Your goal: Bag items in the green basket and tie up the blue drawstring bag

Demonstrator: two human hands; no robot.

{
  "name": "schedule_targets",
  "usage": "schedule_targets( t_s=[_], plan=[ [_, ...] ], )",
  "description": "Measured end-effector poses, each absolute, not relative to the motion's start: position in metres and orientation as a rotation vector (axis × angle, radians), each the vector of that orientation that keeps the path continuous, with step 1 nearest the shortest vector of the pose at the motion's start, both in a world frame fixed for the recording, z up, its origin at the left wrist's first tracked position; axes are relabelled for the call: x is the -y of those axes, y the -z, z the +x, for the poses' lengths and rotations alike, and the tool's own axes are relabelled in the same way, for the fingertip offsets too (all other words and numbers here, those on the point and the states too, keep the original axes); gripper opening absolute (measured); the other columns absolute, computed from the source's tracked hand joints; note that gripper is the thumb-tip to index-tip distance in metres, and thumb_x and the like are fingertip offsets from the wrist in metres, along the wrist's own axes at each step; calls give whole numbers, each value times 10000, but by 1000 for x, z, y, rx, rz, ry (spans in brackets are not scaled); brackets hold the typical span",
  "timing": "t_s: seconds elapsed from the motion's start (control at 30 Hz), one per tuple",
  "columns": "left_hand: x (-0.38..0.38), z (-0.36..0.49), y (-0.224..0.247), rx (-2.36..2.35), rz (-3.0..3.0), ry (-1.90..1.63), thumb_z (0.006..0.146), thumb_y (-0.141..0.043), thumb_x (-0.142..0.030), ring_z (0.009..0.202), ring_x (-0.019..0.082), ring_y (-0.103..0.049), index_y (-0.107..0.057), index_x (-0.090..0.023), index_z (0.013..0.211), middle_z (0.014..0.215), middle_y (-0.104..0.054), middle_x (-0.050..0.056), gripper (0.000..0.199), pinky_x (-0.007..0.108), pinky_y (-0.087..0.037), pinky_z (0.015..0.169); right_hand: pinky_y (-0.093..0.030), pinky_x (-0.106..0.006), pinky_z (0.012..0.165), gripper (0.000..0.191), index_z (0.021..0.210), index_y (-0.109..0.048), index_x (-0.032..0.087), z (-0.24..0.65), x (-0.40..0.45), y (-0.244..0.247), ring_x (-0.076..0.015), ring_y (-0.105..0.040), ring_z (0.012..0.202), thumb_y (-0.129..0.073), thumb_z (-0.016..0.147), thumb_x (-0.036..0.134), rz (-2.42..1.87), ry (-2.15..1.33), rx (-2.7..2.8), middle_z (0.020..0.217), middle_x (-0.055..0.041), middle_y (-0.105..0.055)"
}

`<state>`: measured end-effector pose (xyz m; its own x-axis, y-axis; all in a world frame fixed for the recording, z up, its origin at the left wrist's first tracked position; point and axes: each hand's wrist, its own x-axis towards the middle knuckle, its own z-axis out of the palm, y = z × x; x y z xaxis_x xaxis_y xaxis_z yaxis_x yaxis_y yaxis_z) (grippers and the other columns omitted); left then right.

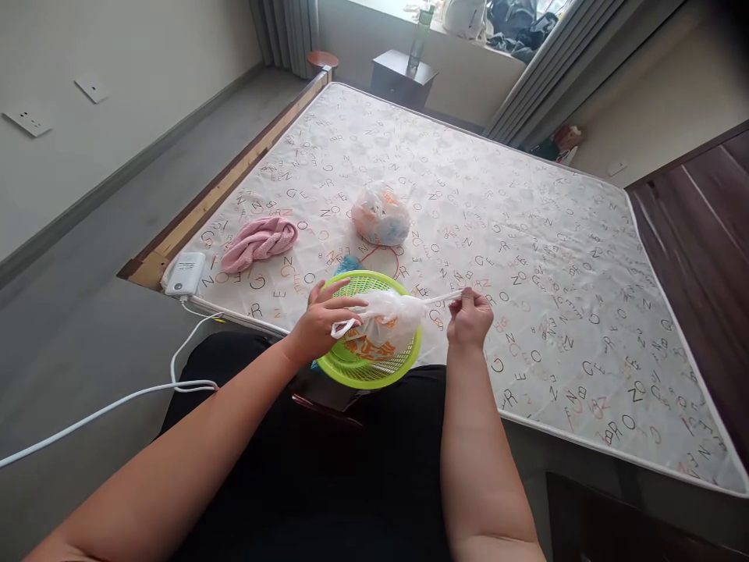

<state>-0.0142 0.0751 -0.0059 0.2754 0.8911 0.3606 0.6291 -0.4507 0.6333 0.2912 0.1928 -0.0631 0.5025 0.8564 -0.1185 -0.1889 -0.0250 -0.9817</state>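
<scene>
A white plastic bag (383, 324) with orange print rests in a bright green mesh basket (370, 378) close to my lap. My right hand (470, 316) is closed in a pinch on one handle of the bag, which stretches taut to the right. At the left rim of the basket, my left hand (323, 318) grips the bag near its other, looped handle, its fingers reaching over the plastic. What lies inside the bag cannot be made out. Blue mesh material (347, 265) shows just behind the basket.
A filled clear plastic bag (381, 216) and a twisted pink towel (260, 243) lie on the letter-patterned mattress (562, 312). A white power strip (186, 273) with its cable (111, 412) is at the near left corner. A nightstand (403, 78) holds a bottle (420, 39).
</scene>
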Motion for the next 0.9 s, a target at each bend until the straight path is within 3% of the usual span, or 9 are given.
schedule_targets(
  t_s=[0.17, 0.27, 0.37, 0.53, 0.7, 0.9],
  plan=[
    [-78, -23, 18, -1628, 2061, -1041, 948, -631, -328, 1431, 321, -435, -798, -317, 955, 1291, -710, 14, 168, 624, -84, 1231, -521, -214, 582, 486, 843, -510, 222, 282, -183, 75, -85, -562, 577, -767, 747, 623, -1373, -1074, 619, 670, 62, -541],
    [-82, -23, 30, -1812, 1756, -1196, 944, -626, -420, 1316, 321, -547, -795, -265, 932, 1314, -688, 54, 230, 552, -306, 1182, -570, -259, 695, 431, 921, -569, 231, 268, -173, 67, -143, -664, 798, -752, 774, 593, -1322, -1345, 806, 890, -9, -675],
    [-87, -18, 39, -1794, 1451, -1270, 968, -578, -457, 1056, 246, -680, -776, -210, 917, 1130, -750, 77, 321, 406, -502, 985, -586, -311, 787, 355, 1063, -660, 252, 256, -169, 54, -189, -675, 983, -730, 834, 514, -1202, -1593, 1093, 1173, -55, -692],
    [-115, 1, 39, -1786, 1262, -1357, 978, -552, -483, 766, 174, -672, -774, -188, 884, 775, -735, 31, 381, 294, -516, 733, -561, -392, 960, 245, 1055, -705, 246, 265, -190, 52, -218, -637, 1169, -748, 836, 349, -1118, -1465, 1203, 1345, -55, -635],
    [-161, 23, 31, -1585, 1224, -1556, 992, -532, -494, 866, 165, -689, -762, -199, 868, 870, -747, 42, 393, 295, -518, 806, -555, -450, 998, 190, 1032, -667, 220, 293, -221, 69, -226, -621, 1219, -708, 857, 284, -1063, -1231, 1011, 1325, -69, -633],
    [-183, 13, 45, -1450, 1220, -1614, 987, -566, -464, 1060, 170, -678, -744, -206, 858, 1083, -745, 65, 339, 333, -492, 956, -592, -440, 945, 128, 996, -651, 217, 282, -237, 89, -217, -678, 1111, -681, 901, 298, -1129, -1173, 1043, 1206, -65, -679]
  ],
)
